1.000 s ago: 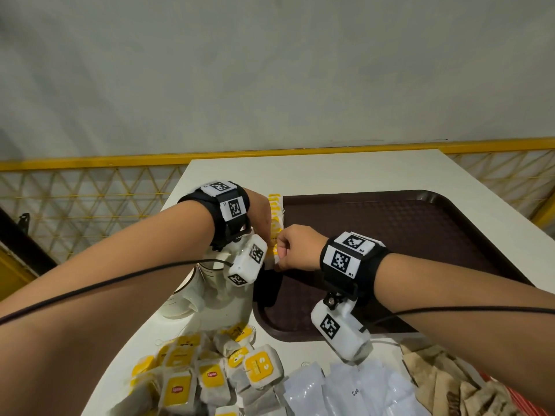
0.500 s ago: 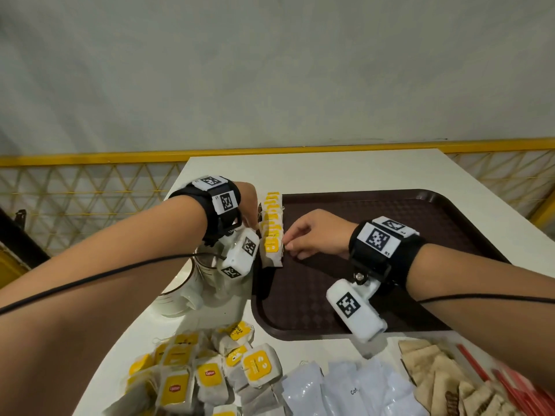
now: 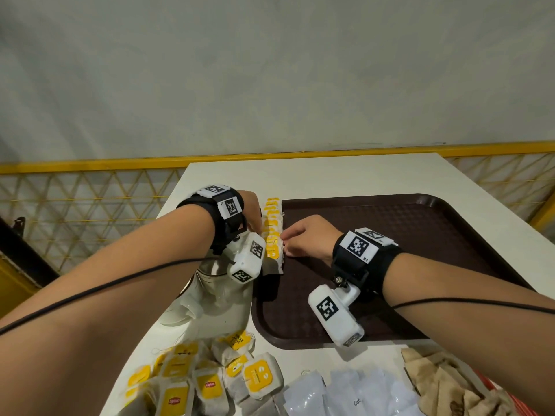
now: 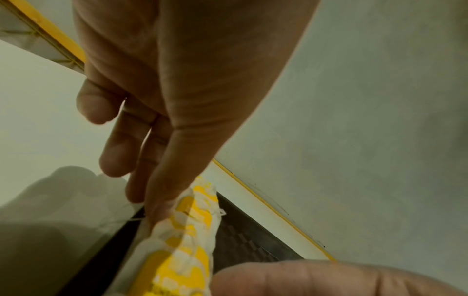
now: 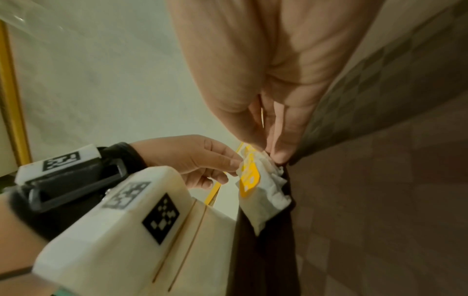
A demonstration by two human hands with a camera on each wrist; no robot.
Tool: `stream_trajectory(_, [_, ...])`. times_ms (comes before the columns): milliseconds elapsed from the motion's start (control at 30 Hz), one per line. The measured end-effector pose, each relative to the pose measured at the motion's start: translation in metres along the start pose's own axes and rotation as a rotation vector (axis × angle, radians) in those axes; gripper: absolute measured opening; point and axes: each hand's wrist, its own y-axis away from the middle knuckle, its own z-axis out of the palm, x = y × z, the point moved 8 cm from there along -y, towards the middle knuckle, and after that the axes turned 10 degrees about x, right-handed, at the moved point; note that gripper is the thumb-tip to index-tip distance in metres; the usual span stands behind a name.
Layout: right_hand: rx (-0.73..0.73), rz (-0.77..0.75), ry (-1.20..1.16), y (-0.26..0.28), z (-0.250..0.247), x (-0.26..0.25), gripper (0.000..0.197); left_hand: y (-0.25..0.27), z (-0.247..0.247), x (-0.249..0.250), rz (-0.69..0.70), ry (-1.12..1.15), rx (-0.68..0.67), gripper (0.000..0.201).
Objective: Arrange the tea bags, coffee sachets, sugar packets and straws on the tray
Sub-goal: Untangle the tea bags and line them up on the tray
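1. Since 1 s ago, right hand (image 3: 309, 238) has uncurled from a fist at the row & slid toward 3 o'clock; its fingertips now press the tray-side face of the row of white paper tea bags w/ yellow tags (image 3: 272, 232).
2. Left hand (image 3: 251, 214) sits at 9 o'clock of the row, fingers straight w/ tips pressing its outer face (left wrist view) — no pinch, both hands just squeezing the row from either side.
3. Row stands on edge along the 9 o'clock rim of the dark brown plastic tray (image 3: 420, 235), running from 12 toward 6.
4. Risk: bags lean on each other only; letting go one side first prob. topples the row, either over the rim onto the white table (image 3: 330, 172) or flat into the tray.
5. Risk: left wrist unit hangs right over the white ceramic mug (image 3: 207, 292) — a careless pull-back could knock it.
6. Still off tray at 6 o'clock: loose heap of yellow-tagged tea bags (image 3: 210, 382), white sachets (image 3: 345, 397), brown paper packets (image 3: 444, 385).
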Motion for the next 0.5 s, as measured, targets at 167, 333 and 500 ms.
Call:
stream_trajectory(167, [0.07, 0.022, -0.057, -0.01, -0.005, 0.002, 0.022, -0.004, -0.005, 0.001, 0.002, -0.004, 0.025, 0.032])
stream_trajectory(333, [0.013, 0.009, -0.043, -0.014, 0.005, 0.003, 0.029, -0.005, -0.006, 0.008, 0.032, 0.016, 0.052, 0.034])
stream_trajectory(500, [0.081, 0.053, -0.142, -0.018, -0.002, 0.008, 0.026, -0.008, -0.002, 0.006, 0.013, 0.033, 0.04, 0.036])
